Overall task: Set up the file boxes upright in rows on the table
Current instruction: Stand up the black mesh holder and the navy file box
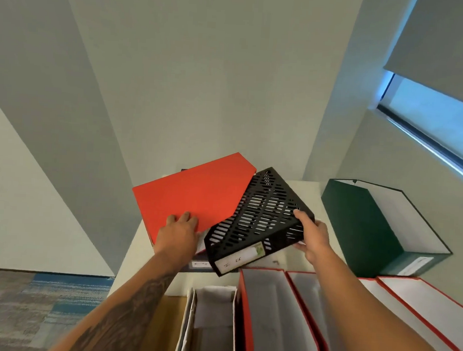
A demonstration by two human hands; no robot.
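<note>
My left hand (179, 230) lies flat on the broad side of the red file box (193, 197). The fingers (187, 217) are fairly straight and close together, pressing near the box's lower edge, and I cannot see my thumb. The red box sits at a slant, with its cut corner pointing away from my fingertips. It rests on a dark box (200, 265) whose labelled end peeks out just below my left wrist.

My right hand (313, 237) is clamped on the black mesh file box (260, 217), thumb on the upper face at the right corner and the other fingers curled under the edge. The mesh box lies tilted between my two hands, its far left part overlapping the red box. Its spine, with a white label (238, 260), faces me, nearer than both sets of fingers. I cannot tell whether it is propped on the boxes beneath or held clear.

To the right of my right fingers, and apart from them, a dark green file box (357, 226) stands on the white surface (136, 253) with its white inside showing. Nearer to me than both hands, under my forearms, a white box (211, 309) and red-edged boxes (265, 307) stand side by side in a row, open tops up. Left of my left arm is carpeted floor (27, 304).
</note>
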